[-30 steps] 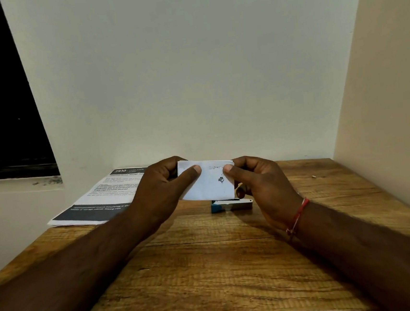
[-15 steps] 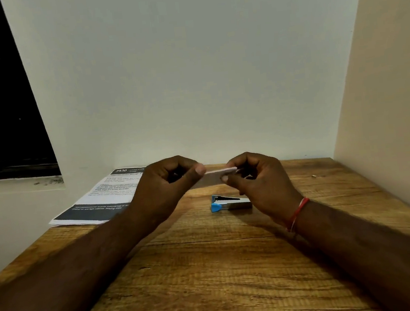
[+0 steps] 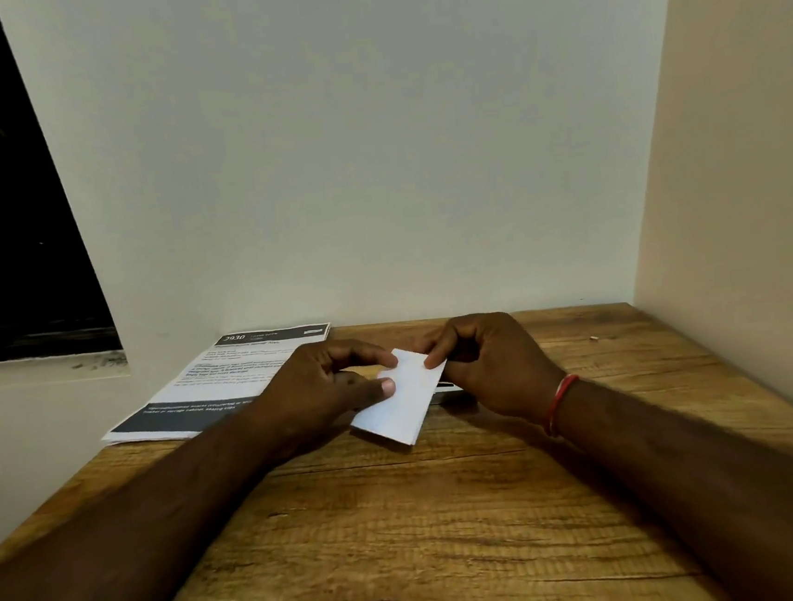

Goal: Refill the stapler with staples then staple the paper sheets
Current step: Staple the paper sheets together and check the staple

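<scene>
A small white folded paper or flat box [image 3: 397, 404] is held above the wooden table [image 3: 407, 532], tilted with its near end low. My left hand [image 3: 325, 384] pinches its left edge with thumb and fingers. My right hand [image 3: 488, 364] pinches its far right corner. Behind the white piece, only a sliver of the stapler [image 3: 447, 391] shows on the table; its blue end is hidden. The printed paper sheets [image 3: 218, 385] lie flat at the back left of the table.
White wall stands behind the table and a beige wall closes the right side. A dark window opening is at the far left. A tiny scrap [image 3: 594, 339] lies at the back right of the table.
The white piece was upright facing me, then turned edge-on, and now lies tilted flat and lower, near the table. Both hands dropped with it and it now covers most of the stapler.
</scene>
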`<control>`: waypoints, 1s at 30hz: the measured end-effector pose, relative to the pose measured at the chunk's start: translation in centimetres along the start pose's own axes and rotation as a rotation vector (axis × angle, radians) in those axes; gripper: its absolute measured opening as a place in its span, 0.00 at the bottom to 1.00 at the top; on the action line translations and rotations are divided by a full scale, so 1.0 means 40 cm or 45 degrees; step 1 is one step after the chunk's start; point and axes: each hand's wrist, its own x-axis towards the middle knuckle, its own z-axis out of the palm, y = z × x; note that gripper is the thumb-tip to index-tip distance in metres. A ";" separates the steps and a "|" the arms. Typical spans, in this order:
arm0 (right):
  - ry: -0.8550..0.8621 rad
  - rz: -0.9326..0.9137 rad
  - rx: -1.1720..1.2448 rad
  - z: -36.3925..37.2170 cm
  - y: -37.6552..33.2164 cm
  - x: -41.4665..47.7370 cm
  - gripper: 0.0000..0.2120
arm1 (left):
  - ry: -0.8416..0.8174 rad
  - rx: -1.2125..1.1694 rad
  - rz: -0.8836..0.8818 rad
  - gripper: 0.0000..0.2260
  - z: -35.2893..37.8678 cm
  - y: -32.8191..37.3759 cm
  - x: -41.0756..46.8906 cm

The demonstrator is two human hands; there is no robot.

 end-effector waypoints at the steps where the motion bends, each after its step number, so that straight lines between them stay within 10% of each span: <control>1: -0.003 0.014 -0.026 0.002 0.002 0.000 0.07 | -0.002 0.004 -0.013 0.11 -0.002 -0.005 0.002; 9: -0.198 0.212 -0.353 0.004 0.032 -0.007 0.30 | 0.252 0.223 0.065 0.11 -0.013 -0.018 0.010; 19: -0.104 0.329 -0.831 0.035 -0.010 -0.019 0.33 | 0.381 0.716 0.145 0.02 0.034 -0.008 -0.004; 30: 0.191 0.266 -0.632 0.005 -0.004 -0.009 0.19 | 0.393 0.909 0.333 0.06 0.053 0.013 -0.027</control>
